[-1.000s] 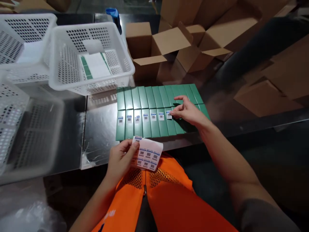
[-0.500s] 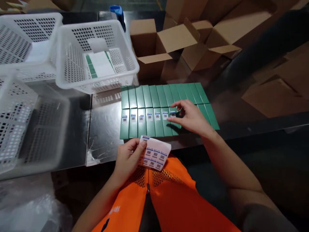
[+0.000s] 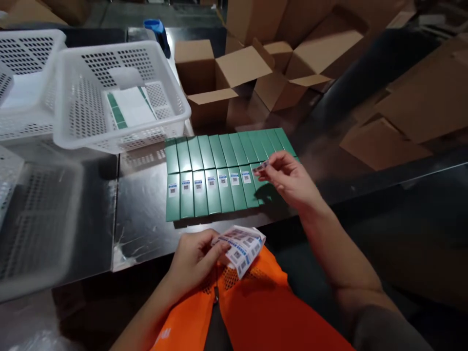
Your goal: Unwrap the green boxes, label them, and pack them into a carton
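Two rows of narrow green boxes (image 3: 219,151) lie side by side on the dark metal table. In the near row, several boxes at the left each carry a small white label with blue print and a square code. My right hand (image 3: 292,178) pinches a single label sticker (image 3: 261,167) between thumb and fingers, just above the near row, to the right of the last labelled box. In front of the table edge, my left hand (image 3: 199,256) grips a curled sheet of label stickers (image 3: 239,248) between thumb and fingers.
White perforated baskets (image 3: 183,114) stand at the left; one holds white and green sheets (image 3: 135,105). Behind the boxes are open cardboard cartons (image 3: 210,97), with more cardboard (image 3: 387,141) at the right. A blue-and-black object (image 3: 157,31) is at the back.
My right hand has lifted off the near row and now holds a separate sticker. One more box shows a fully visible label. The label sheet has curled and tilted, and the view has shifted.
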